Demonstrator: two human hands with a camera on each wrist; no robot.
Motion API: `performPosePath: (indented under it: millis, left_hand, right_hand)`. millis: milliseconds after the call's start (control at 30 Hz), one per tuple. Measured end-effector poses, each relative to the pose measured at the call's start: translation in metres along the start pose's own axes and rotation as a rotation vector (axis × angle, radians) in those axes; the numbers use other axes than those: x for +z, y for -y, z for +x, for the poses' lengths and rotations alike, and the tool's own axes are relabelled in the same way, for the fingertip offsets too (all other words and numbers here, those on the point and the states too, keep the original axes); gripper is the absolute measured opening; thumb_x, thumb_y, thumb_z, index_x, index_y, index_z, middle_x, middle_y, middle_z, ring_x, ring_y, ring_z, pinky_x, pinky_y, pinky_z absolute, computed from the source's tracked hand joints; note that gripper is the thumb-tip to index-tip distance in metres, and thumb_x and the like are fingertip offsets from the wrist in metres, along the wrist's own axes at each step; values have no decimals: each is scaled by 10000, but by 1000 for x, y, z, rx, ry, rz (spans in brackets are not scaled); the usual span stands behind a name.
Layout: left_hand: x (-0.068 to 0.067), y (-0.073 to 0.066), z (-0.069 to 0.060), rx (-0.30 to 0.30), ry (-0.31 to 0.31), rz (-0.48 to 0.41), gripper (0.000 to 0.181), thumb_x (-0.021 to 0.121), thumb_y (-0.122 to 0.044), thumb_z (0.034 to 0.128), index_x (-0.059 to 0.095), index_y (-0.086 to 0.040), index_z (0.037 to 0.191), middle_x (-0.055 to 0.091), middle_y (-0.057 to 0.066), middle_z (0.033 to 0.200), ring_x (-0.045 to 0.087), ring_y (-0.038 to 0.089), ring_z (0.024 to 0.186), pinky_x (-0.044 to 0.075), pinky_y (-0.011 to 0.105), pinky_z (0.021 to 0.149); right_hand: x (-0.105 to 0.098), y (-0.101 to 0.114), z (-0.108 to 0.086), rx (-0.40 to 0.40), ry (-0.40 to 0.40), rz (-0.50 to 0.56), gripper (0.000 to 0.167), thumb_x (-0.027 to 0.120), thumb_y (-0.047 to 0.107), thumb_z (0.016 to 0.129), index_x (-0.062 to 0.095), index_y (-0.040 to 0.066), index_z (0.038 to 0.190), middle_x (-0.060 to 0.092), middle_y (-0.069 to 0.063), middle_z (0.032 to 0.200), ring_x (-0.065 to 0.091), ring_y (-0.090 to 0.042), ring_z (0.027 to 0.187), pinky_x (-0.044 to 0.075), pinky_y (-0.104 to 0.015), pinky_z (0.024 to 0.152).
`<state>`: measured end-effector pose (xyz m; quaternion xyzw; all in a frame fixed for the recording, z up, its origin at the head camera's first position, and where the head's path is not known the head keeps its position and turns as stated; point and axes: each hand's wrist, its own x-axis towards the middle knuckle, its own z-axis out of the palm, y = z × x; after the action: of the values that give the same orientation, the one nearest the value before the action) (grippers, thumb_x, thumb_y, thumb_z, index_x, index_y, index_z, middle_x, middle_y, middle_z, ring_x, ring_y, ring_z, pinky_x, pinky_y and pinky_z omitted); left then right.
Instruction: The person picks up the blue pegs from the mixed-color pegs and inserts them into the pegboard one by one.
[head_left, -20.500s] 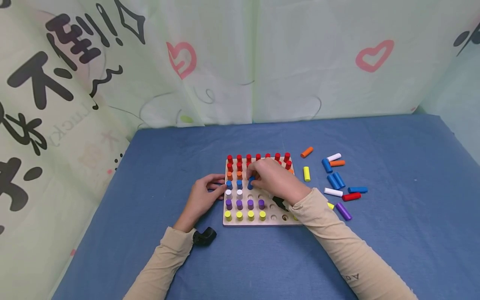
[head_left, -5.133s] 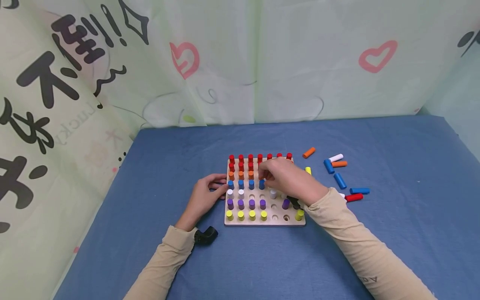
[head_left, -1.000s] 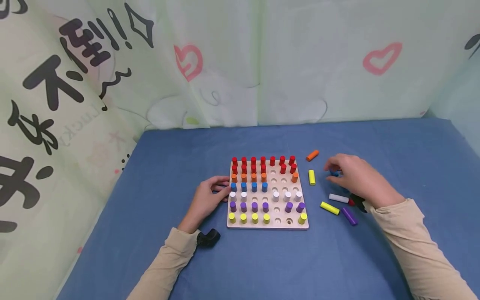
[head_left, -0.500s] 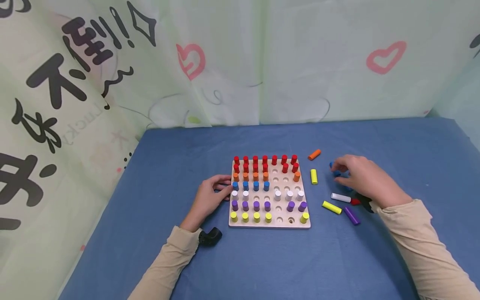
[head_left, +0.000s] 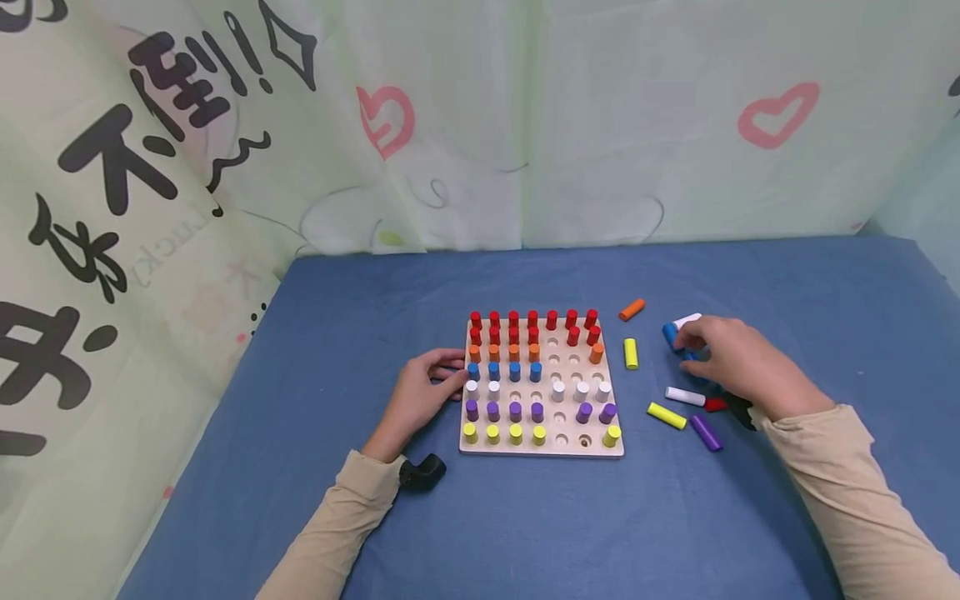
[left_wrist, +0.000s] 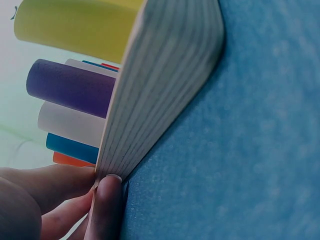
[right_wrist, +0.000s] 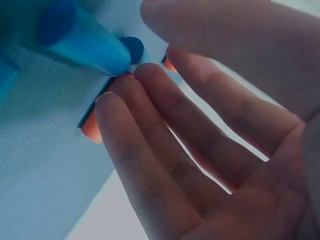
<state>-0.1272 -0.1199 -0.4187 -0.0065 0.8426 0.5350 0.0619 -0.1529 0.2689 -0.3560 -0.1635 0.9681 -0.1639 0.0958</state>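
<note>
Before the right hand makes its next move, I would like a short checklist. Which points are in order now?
1. Board flat on the table: ok.
2. Left hand touching the board's left edge: ok.
3. Free holes in the blue row: ok, three at its right end.
4. Right hand at the loose blue pegs: ok.
5. Peg gripped: not ok, thumb and fingers look apart.
6. Dark hole in the yellow row, second from right, unblocked: cannot tell.

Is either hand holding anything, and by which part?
The left hand holds the pegboard by its left edge; the right hand holds nothing, open near the blue pegs.
</note>
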Motion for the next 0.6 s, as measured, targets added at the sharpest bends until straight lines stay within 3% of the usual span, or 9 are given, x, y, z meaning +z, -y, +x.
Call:
performPosePath:
  millis: [333, 600]
  left_hand:
    - [1, 0, 0, -7, -5, -6, 344, 700, -128, 930, 647, -47, 1260, 668, 109, 1080, 662, 156, 855, 611, 266, 694]
    - [0, 1, 1, 0, -5, 7, 339, 695, -133, 935, 647, -43, 1258, 668, 110, 1080, 659, 151, 851, 610, 264, 694]
  right_hand:
    - [3, -5, 2, 16, 5, 29, 243, 792, -17, 783, 660, -63, 981, 673, -208, 952, 640, -343, 879, 548, -530, 787]
    - [5, -9, 1, 2, -30, 50, 209, 787, -42, 761, 653, -68, 919, 667, -128, 824, 628, -270, 776, 547, -488, 742]
